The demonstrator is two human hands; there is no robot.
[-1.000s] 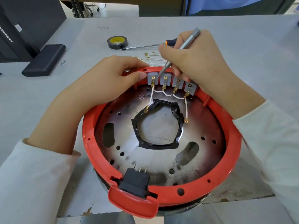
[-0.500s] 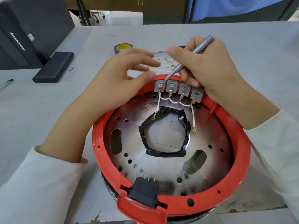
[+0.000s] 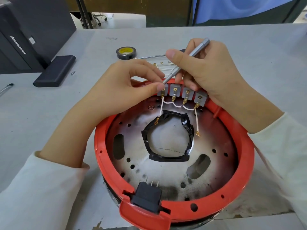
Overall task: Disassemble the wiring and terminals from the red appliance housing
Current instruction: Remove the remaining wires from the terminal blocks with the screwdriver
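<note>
At the far rim of the red housing (image 3: 245, 163): prying at the leftmost grey terminal block (image 3: 162, 92).

Housing sits on the grey surface (image 3: 49, 117), open side up; four terminal blocks line its far rim, white wires (image 3: 173, 103) looping between them, two loose ends trailing toward the black-taped centre hole. Right hand (image 3: 211, 72) in a pen-style grip closed around a slim metal tool (image 3: 184, 62), tip down at the leftmost block. Left hand (image 3: 123, 93) arched over the rim, thumb and forefinger pinching at that same block beside the tip. Risk, as I judge it: the tip slips off the small brass tab and jabs the left thumb, or levering too hard bends the tab or cracks the block. Removed wires lie beyond the rim, near a tape roll (image 3: 126, 53).
</note>
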